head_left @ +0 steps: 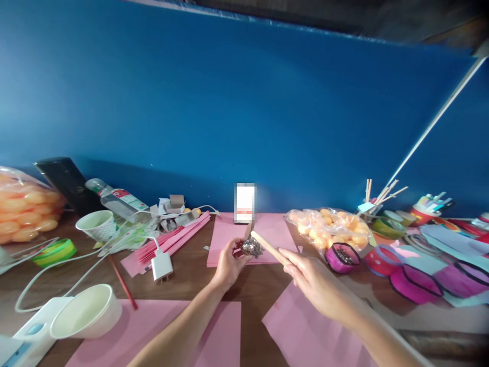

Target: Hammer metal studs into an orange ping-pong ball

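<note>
While the left hand (228, 265) pinches a glittery silver ball (252, 247) above the brown table (191, 278), the right hand (315, 283) grips a wooden stick (267, 244) touching it; a blue wall (229, 102) stands behind.

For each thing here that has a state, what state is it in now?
left hand: closed on glittery lump
right hand: pinching wooden stick
water bottle: lying on its side
near paper cup: tilted, empty
far paper cup: upright
charger plug: unplugged, lying flat
</note>
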`<state>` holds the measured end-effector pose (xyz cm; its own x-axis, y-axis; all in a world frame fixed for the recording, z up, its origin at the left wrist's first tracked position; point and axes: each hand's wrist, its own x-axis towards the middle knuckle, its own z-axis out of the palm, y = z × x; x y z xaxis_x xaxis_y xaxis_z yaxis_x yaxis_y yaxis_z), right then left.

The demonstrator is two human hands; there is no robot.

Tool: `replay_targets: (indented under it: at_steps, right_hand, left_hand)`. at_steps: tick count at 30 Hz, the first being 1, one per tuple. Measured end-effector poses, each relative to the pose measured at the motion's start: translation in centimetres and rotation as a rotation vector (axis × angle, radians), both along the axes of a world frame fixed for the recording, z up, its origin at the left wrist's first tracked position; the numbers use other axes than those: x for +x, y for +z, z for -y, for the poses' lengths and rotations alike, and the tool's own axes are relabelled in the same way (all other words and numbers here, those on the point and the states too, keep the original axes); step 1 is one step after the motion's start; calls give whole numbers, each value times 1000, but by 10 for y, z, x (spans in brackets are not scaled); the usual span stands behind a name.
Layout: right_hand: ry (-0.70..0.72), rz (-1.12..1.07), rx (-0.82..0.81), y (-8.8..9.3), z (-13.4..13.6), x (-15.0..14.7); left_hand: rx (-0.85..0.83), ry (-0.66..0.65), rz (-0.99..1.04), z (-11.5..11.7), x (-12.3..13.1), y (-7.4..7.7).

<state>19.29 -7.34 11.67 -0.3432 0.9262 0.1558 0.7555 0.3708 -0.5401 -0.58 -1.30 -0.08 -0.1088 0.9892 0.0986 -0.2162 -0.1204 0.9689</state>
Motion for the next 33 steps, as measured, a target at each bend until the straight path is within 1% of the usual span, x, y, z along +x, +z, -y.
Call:
replay_targets:
  at_steps: [2,5,9,12,17,22,25,29,33]
  right_hand:
    - [1,4,-29,0,0,0]
    - [39,12,-61,-1,2,0]
    - [15,-12,25,-4,6,2]
    - [31,-18,88,-8,10,3]
    - [27,47,124,-12,12,0]
    - [49,53,121,-5,11,0]
    - [45,23,114,-3,12,-1]
    - [49,-27,78,-12,14,-4]
    - [51,-46,53,-22,12,-5]
  left_hand:
    - [1,-3,3,0,0,-1]
    - [0,-6,-3,0,0,-1]
    - [-30,12,3,2,-1,4]
    - [-47,9,45,3,-2,7]
    - [-52,23,77,4,-3,6]
    - [-33,-20,119,2,-4,6]
    - [-45,-18,123,1,-5,5]
    - [-71,6,110,0,-5,2]
    - [-49,-20,135,0,-5,0]
